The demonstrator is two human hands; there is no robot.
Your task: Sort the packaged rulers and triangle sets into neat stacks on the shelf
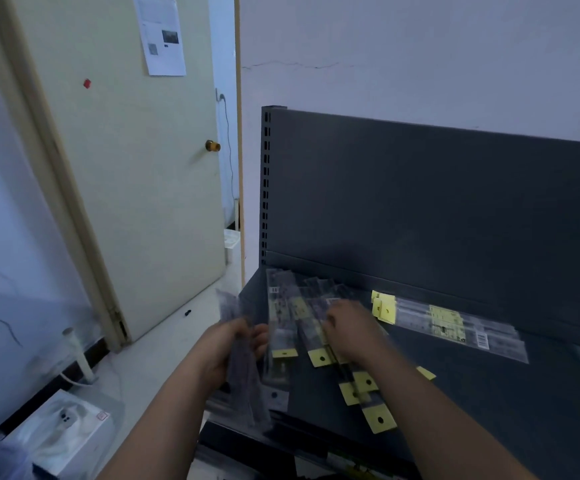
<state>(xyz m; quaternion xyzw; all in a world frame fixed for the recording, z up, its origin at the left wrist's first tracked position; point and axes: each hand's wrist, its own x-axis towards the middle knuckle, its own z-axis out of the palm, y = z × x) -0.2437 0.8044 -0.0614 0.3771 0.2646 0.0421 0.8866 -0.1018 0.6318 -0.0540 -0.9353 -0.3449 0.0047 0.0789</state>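
From where I sit, the left hand [228,344] is closed around a small bundle of clear ruler packets [243,368], held off the shelf's left front corner and nearly on end, which I judge is so the gathered ones stay squared together while more are added. The right hand [347,329] lies palm down on the loose heap of packaged rulers [302,327] at the left of the dark metal shelf [489,393], fingers curled onto the top packets; motion blur keeps me from telling whether it is pinching one or only pressing and sliding it. That heap is fanned at mixed angles, yellow hang tabs [319,357] pointing toward me, so it is plainly the unsorted part. To its right, just beside it and along the back panel, lies a tidier stack [455,323] running crosswise, its yellow tabs gathered at the left end; I take that as the finished pile, set back to leave the front free for sorting. I can't make out any triangle sets. An open door [126,168] stands to the left.
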